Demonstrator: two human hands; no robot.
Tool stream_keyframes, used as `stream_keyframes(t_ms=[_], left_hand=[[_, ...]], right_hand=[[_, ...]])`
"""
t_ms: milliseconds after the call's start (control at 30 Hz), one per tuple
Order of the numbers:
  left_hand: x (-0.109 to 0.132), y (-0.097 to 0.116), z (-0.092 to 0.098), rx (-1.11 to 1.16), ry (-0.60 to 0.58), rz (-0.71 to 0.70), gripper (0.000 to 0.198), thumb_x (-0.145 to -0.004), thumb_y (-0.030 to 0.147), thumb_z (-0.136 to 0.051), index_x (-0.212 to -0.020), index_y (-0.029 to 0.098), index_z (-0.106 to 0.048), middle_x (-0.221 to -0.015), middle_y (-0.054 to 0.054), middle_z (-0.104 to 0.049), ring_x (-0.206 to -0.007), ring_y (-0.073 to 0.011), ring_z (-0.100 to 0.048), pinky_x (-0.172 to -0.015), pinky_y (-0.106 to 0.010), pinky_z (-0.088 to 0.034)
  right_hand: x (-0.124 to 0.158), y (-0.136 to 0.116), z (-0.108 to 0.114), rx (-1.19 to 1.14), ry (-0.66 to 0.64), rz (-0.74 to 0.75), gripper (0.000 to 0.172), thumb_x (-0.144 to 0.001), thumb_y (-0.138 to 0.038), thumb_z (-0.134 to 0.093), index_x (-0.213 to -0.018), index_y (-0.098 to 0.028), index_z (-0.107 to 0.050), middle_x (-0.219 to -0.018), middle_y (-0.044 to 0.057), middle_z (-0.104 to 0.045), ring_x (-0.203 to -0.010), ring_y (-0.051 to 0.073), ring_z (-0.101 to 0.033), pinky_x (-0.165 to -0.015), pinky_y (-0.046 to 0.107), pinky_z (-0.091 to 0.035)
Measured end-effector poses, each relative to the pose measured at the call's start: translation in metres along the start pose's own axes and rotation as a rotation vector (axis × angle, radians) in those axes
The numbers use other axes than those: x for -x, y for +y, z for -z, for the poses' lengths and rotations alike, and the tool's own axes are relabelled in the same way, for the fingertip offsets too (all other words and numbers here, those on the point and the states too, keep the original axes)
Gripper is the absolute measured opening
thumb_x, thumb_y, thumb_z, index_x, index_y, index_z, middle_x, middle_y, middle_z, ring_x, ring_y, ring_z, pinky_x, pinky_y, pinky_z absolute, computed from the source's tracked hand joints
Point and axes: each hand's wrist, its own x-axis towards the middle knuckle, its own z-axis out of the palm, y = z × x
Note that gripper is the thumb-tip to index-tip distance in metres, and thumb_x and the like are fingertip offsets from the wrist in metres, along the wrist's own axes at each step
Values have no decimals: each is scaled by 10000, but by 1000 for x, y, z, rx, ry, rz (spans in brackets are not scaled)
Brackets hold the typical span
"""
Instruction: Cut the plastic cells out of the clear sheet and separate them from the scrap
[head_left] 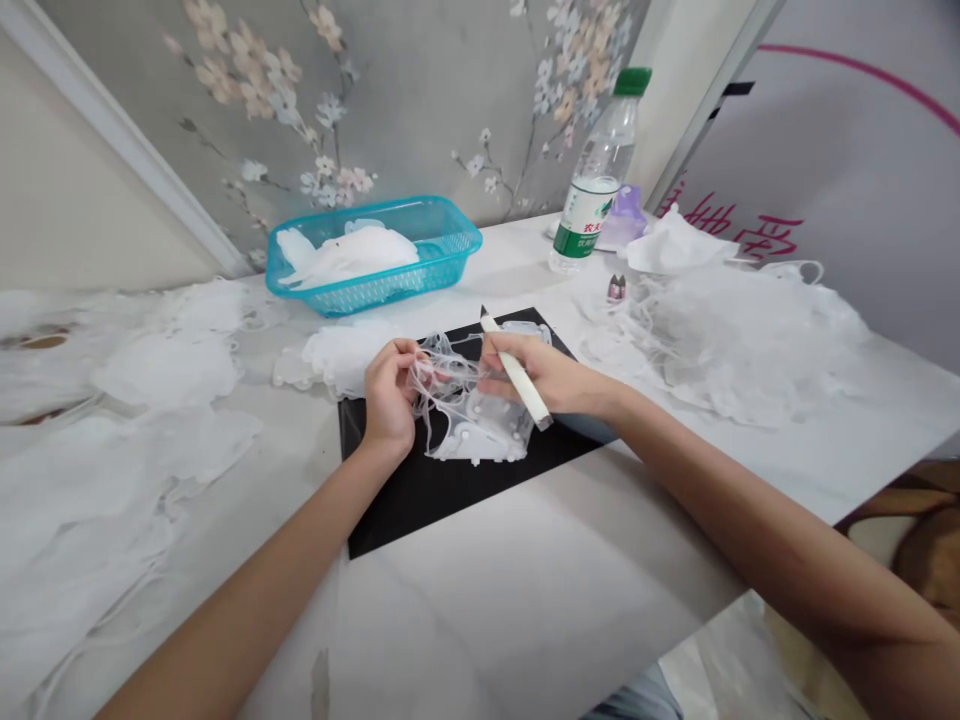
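Note:
My left hand (391, 392) pinches a tangle of thin, translucent white strips (446, 372) over the black mat. In my right hand (551, 375) is a slim cream pen-like tool (517, 372), held aslant with its dark pointed tip up and away from the mat. The right fingers also reach toward the strips; whether they grip them cannot be made out. Below both hands, a translucent white moulded sheet (480, 437) with small bumps and a notched edge lies on the black mat (420, 505). My fingers partly hide the sheet.
A blue plastic basket (375, 290) holding white pieces stands behind the mat. White sheets (172, 370) spread over the left side of the table (465, 600). On the right are a green-capped water bottle (589, 215), a purple piece (627, 215) and a heap of white scraps (757, 335).

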Motion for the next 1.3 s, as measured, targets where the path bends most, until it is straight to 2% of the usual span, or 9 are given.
stream_keyframes(t_ms=[133, 200, 300, 433, 633, 833, 967, 1100, 1300], left_hand=[[2, -5, 2, -378, 166, -370, 340, -668, 234, -607, -1007, 225, -582, -1054, -36, -557, -1017, -182, -545, -881, -297, -445], [5, -5, 2, -492, 105, -466, 247, -777, 333, -578, -998, 234, -630, -1174, -45, -529, -1169, -199, -467, -1028, -325, -346], [8, -4, 0, -430, -166, -359, 453, -907, 496, -378, -730, 210, -681, -1004, -49, -631, -1076, -216, -546, -1006, -349, -367], [7, -3, 0, -200, -429, -10, 428, -826, 555, -521, -663, 185, -663, -675, -23, -625, -678, -169, -575, -656, -281, -464], [3, 3, -2, -2, -325, 136, 200, -659, 335, -766, -778, 189, -699, -722, 23, -642, -636, -86, -538, -576, -171, -411], [4, 6, -3, -11, -311, 191, 162, -631, 288, -781, -690, 169, -689, -620, 36, -613, -572, -74, -515, -546, -170, -401], [4, 5, -1, 20, -317, 184, 134, -655, 285, -760, -658, 170, -692, -593, 36, -611, -567, -79, -523, -552, -173, -406], [3, 3, 0, 22, -343, 198, 153, -687, 326, -729, -714, 176, -729, -657, -2, -677, -623, -128, -589, -613, -215, -456], [2, -1, -2, -68, -317, 136, 210, -713, 381, -680, -707, 172, -696, -640, -20, -654, -648, -171, -598, -608, -263, -468]], right_hand=[[2, -10, 5, -185, 162, 101, 317, -803, -312, -624, -728, -217, -331, -746, -28, -431, -631, 94, -376, -569, 234, -328], [2, -13, 8, -232, 265, 125, 332, -796, -338, -648, -735, -221, -343, -772, -19, -452, -647, 96, -404, -573, 234, -344], [1, -14, 12, -263, 420, 132, 338, -786, -358, -665, -744, -228, -356, -786, -16, -478, -661, 99, -439, -572, 231, -365], [0, -14, 14, -276, 484, 118, 315, -787, -329, -665, -740, -226, -371, -777, -15, -505, -666, 97, -465, -583, 234, -376], [-2, -12, 19, -257, 578, 96, 282, -749, -263, -671, -718, -215, -395, -733, -31, -499, -666, 89, -475, -612, 235, -374], [-4, 4, 24, -55, 615, -272, 268, -662, -154, -657, -659, -210, -394, -658, -25, -562, -585, 116, -492, -572, 267, -386], [-3, 2, 19, 256, 709, -140, 209, -701, -245, -661, -684, -199, -458, -798, 31, -644, -728, 168, -569, -659, 309, -428], [0, -19, 13, 129, 439, -30, 181, -792, -360, -603, -830, -184, -585, -892, 47, -654, -869, 178, -595, -773, 313, -449], [5, -21, 16, -92, 47, -79, 199, -781, -374, -620, -789, -179, -579, -789, 3, -578, -752, 132, -523, -670, 249, -413]])
